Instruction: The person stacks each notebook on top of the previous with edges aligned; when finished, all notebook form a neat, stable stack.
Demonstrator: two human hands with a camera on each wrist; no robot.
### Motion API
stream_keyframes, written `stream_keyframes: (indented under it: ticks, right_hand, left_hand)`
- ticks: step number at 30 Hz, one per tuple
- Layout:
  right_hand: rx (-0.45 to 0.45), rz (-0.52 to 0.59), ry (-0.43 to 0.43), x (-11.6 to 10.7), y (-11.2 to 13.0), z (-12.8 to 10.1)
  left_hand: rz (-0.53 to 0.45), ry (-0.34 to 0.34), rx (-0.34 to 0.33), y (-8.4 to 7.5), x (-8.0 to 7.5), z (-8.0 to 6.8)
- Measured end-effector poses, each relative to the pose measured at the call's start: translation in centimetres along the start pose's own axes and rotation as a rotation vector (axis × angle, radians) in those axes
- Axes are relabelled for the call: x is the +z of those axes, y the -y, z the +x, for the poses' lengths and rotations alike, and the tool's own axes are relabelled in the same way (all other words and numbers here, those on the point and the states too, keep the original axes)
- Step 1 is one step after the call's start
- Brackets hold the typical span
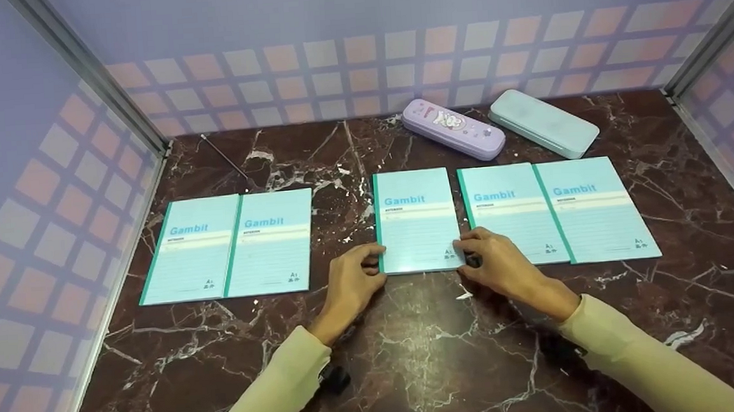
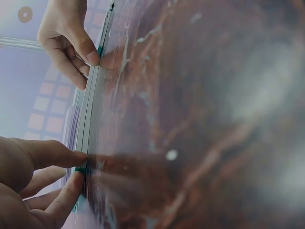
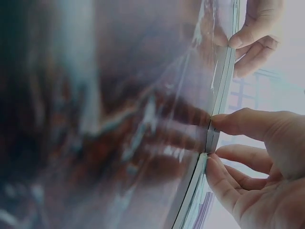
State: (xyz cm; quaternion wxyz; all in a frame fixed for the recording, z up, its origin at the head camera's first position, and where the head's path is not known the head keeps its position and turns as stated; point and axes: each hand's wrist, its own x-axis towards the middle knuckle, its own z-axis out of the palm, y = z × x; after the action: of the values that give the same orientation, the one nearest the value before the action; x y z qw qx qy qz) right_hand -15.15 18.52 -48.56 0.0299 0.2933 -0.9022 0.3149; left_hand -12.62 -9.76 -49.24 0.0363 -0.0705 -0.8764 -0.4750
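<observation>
Dark red marble with white veins covers the table, walled in by lilac panels with a checked pattern. Five pale blue notebooks lie flat across the middle of the frame: a pair at centre left, side by side, another pair at centre right, and a single notebook between them, just left of the right pair. Behind, toward the upper right, lie a purple pencil case and a mint green case, near each other.

Both hands are at the near edge of the middle notebook. The left hand pinches its lower left corner with curled fingers and thumb; the right hand does the same at the lower right corner. The wrist views show fingertips set on the thin page edges, thumb against the lower edge.

Judging by its look, the notebook is light and thin, with a smooth cover that would slide easily on polished stone. It should bend if lifted by one corner, so holding both near corners, as now, or gripping the green spine side seems the steadier hold.

Small print under the cover title is too fine to read. The wrist views are blurred and very close, so whether the near edge is raised off the table cannot be told. The right hand covers part of the neighbouring notebook's corner.
</observation>
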Motion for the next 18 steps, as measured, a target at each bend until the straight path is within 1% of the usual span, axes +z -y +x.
stream_keyframes:
  ticks: [4, 10, 14, 18]
  right_hand:
    - [0.004, 0.007, 0.003, 0.0, -0.1, 0.1]
    - [0.075, 0.110, 0.042, -0.6, -0.3, 0.6]
    - [0.112, 0.143, 0.007, -1.1, -0.3, 1.2]
    - [0.084, 0.142, -0.043, -1.3, 0.0, 1.9]
  left_hand:
    - [0.005, 0.006, 0.012, 0.0, 0.0, 0.0]
    - [-0.039, 0.043, -0.031, 0.0, -0.5, 0.1]
    - [-0.078, 0.069, -0.055, 0.0, -1.1, 0.2]
    - [-0.094, 0.050, -0.080, 0.1, -2.0, 0.4]
